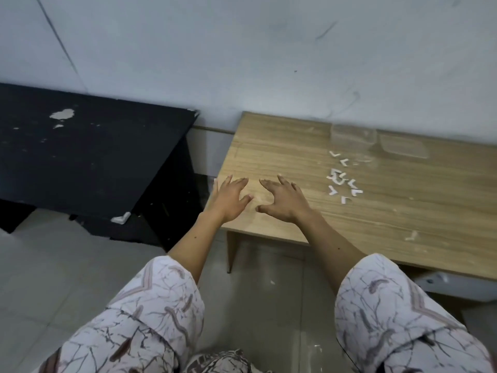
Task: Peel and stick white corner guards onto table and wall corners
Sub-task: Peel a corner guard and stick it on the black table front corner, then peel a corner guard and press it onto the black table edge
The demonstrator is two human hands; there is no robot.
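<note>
— Where are your hands sitting?
— Your left hand [228,200] and right hand [285,201] are hovering over the wooden table [269,146], fingers spread, gripping nothing.
— And the corner guards [340,180]?
— They're lying loose on that table (right of your right hand), near the clear container [352,137].

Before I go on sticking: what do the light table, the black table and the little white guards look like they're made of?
Light table: likely laminate or veneered board, matte; regular printed-looking wood grain. Black table: probably coated board; the dark skin has chipped to pale patches, and a guard sits on its near corner. Loose white corner guards: seemingly soft plastic or foam, L-shaped; too small to tell.
</note>
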